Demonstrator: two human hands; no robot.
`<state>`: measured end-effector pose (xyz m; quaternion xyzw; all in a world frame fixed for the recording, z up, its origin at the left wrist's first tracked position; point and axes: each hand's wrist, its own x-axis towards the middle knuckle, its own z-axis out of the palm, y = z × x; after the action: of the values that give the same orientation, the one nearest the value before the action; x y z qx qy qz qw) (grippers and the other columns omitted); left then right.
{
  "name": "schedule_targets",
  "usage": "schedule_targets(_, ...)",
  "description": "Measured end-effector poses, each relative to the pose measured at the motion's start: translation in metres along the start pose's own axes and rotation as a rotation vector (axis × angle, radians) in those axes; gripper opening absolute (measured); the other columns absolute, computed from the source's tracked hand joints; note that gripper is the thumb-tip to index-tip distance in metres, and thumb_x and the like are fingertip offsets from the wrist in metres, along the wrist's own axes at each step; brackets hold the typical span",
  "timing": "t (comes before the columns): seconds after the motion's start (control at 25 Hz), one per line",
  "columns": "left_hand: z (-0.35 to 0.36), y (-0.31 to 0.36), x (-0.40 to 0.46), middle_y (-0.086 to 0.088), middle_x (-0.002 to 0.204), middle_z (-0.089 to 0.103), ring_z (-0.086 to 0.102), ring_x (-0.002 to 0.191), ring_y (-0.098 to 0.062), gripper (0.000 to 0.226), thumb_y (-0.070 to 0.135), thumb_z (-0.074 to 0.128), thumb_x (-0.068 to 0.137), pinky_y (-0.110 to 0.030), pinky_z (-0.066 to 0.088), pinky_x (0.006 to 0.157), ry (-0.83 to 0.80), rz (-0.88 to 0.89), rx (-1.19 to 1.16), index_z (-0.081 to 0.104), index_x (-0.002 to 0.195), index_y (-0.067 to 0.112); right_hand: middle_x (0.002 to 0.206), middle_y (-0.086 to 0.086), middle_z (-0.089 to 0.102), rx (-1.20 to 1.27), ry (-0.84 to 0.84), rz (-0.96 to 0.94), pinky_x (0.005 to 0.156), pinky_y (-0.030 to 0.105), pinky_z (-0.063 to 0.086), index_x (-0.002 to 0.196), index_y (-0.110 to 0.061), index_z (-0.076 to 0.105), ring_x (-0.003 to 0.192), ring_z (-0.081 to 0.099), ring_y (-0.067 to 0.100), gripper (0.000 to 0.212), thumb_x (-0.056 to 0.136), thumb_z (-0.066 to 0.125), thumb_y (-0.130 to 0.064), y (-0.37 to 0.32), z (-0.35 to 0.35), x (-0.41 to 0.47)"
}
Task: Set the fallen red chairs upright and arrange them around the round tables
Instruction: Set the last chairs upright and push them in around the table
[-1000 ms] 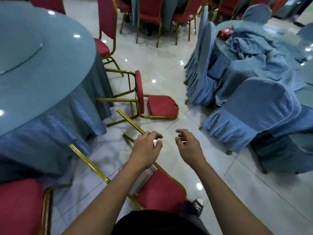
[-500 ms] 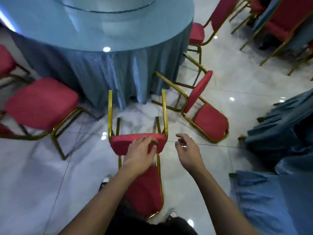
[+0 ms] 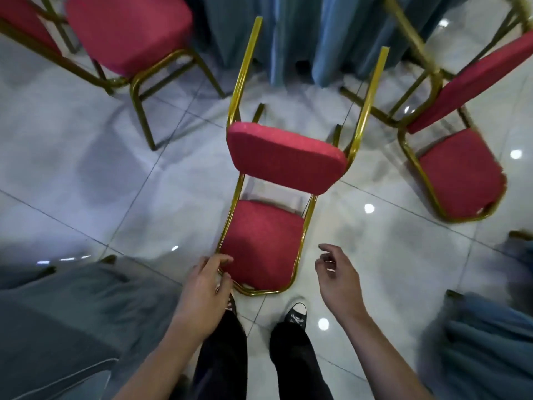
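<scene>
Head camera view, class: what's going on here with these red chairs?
A person stands over a fallen red padded chair with a gold metal frame, which lies on its back on the white tiled floor, legs pointing toward a blue tablecloth. Their left hand grips the frame at the backrest's top corner. The right hand hovers open beside it, holding nothing.

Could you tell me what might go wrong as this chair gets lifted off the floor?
1. Only the left hand grips the middle chair at a frame corner; the right hand is off it, so it may twist.
2. Its raised legs point at the tablecloth and could snag.
3. The fallen chair lies close by.
</scene>
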<state>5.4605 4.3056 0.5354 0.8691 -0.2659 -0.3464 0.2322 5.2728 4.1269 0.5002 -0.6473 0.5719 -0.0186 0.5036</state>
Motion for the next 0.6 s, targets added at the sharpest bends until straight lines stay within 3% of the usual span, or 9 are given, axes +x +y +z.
schedule_targets(0.12,0.064,-0.075,0.048,0.011,0.118,0.052,0.052,0.114,-0.012,0.032,0.015,0.055,0.096,-0.036,0.047,0.099,0.008,-0.046,0.015,0.057,0.125,0.029,0.110,-0.004,0.063,0.003,0.027,0.026,0.078,0.012,0.046,0.124,-0.029,0.060,0.098,0.062,0.001,0.031,0.097,0.057,-0.015,0.066,0.064,0.053)
schedule_targets(0.28,0.169,-0.190,0.140,0.005,0.127,0.051,0.051,0.119,-0.015,0.037,0.018,0.053,0.097,-0.033,0.044,0.101,-0.012,-0.044,0.054,0.053,0.133,0.026,0.108,-0.004,0.063,-0.037,0.093,0.029,0.066,0.003,0.041,0.131,-0.025,0.056,0.092,0.060,-0.005,0.033,0.098,0.057,-0.019,0.178,0.164,0.149)
schedule_targets(0.36,0.216,-0.251,0.188,-0.005,0.134,0.048,0.052,0.120,-0.024,0.044,0.019,0.053,0.097,-0.040,0.046,0.102,-0.002,-0.069,0.066,0.048,0.140,0.024,0.110,-0.004,0.063,-0.048,0.128,0.070,0.064,0.009,0.043,0.135,-0.026,0.052,0.090,0.061,0.001,0.036,0.099,0.058,-0.026,0.238,0.207,0.190)
schedule_targets(0.48,0.269,-0.346,0.252,-0.015,0.147,0.036,0.049,0.126,-0.036,0.059,0.025,0.053,0.098,-0.049,0.044,0.107,0.024,-0.275,0.076,0.031,0.151,0.036,0.130,0.009,0.057,-0.045,0.200,0.254,0.087,0.033,0.049,0.145,-0.024,0.040,0.112,0.060,0.025,0.057,0.096,0.058,-0.045,0.337,0.270,0.234)
schedule_targets(0.6,0.304,-0.413,0.284,-0.010,0.153,0.040,0.047,0.135,-0.033,0.073,0.029,0.056,0.099,-0.050,0.039,0.114,-0.057,-0.395,-0.040,0.014,0.155,0.048,0.136,0.015,0.054,0.021,0.152,0.480,0.101,0.049,0.048,0.147,-0.015,0.036,0.121,0.056,0.035,0.072,0.093,0.048,-0.063,0.408,0.314,0.248)
